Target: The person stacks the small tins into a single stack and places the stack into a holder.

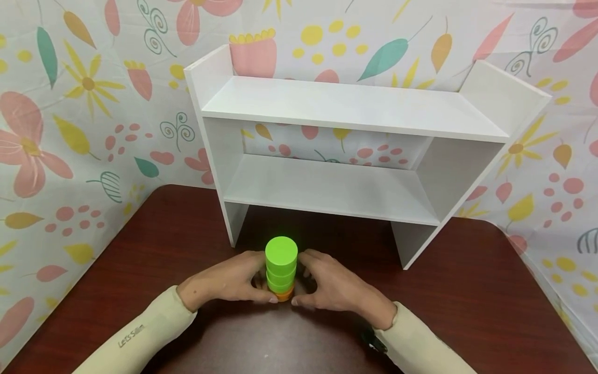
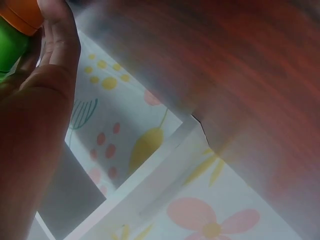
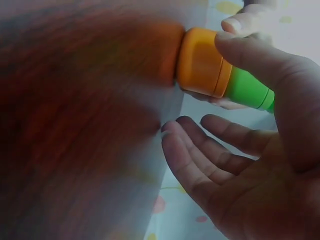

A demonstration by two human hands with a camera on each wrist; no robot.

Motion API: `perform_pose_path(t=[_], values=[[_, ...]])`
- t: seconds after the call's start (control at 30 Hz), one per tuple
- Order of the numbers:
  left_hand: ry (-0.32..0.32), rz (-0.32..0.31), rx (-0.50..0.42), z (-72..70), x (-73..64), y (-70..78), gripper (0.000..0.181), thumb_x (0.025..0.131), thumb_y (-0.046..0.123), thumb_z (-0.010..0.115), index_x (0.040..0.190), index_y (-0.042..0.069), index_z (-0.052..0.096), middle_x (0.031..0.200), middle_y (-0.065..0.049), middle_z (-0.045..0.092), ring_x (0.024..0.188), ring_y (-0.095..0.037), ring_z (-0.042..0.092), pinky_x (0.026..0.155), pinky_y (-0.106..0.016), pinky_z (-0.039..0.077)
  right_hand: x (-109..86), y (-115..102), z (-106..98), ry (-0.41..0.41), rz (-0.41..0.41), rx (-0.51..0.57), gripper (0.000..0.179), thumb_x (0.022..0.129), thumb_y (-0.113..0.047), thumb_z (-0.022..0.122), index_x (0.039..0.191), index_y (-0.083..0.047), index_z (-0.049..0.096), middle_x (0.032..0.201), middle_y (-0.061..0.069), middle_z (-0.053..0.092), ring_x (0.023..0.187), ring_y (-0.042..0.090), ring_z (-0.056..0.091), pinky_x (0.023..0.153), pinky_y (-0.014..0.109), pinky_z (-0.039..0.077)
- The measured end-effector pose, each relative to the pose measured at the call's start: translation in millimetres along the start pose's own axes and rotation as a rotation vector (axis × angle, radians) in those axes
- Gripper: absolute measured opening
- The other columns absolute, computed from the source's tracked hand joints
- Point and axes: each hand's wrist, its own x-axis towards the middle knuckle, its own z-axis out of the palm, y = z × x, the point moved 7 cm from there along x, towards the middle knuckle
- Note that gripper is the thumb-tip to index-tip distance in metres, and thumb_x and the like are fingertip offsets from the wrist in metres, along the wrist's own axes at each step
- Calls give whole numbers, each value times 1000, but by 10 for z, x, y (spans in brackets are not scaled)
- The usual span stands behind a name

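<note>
A column of round pieces [image 1: 282, 259], bright green above and orange at the bottom, stands upright on the dark table between the two hands. Its orange base [image 3: 200, 60] shows large in the right wrist view, with a green section [image 3: 247, 90] beyond. My left hand [image 1: 233, 278] holds the column low on its left side, thumb in front and fingers behind. On the other side is my right hand [image 1: 334, 283], thumb close to the orange base. In the right wrist view its other fingers [image 3: 215, 150] are spread and loosely bent, apart from the column.
A white two-tier shelf [image 1: 331, 189] stands on the reddish-brown table [image 1: 140, 249] just behind the hands. Patterned cloth [image 1: 89, 130] with flowers and leaves hangs round the back and sides. A small black object [image 1: 374, 340] shows at the right sleeve.
</note>
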Motion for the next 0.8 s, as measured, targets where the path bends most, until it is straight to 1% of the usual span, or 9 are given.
perform_pose_path(t=[0.2,0.4,0.57,0.8], values=[[-7,-5,7,6,17,5,48,87,34,90,126,29,61,109,12,69,86,-8,69,78,-28,60,-15,42,31,-2,-17,51,65,80,-34,94,134,-15,63,118,-5,64,100,17,66,86,32,58],[-13,3,10,4,40,28,47,88,33,90,124,30,61,106,11,69,83,-7,68,77,-28,60,-6,39,56,-6,-40,75,66,81,-36,94,136,-19,62,122,-11,63,103,14,64,89,31,57],[-13,15,13,9,46,49,46,88,32,89,124,30,61,107,11,68,85,-9,68,77,-28,60,1,34,74,-2,-50,74,68,80,-35,94,137,-20,61,124,-12,64,105,12,64,90,30,57],[-12,8,9,33,40,51,46,88,32,89,125,30,61,109,13,68,87,-10,69,79,-28,60,11,26,104,2,-51,61,67,80,-34,95,137,-22,61,124,-12,64,105,12,63,90,31,57]])
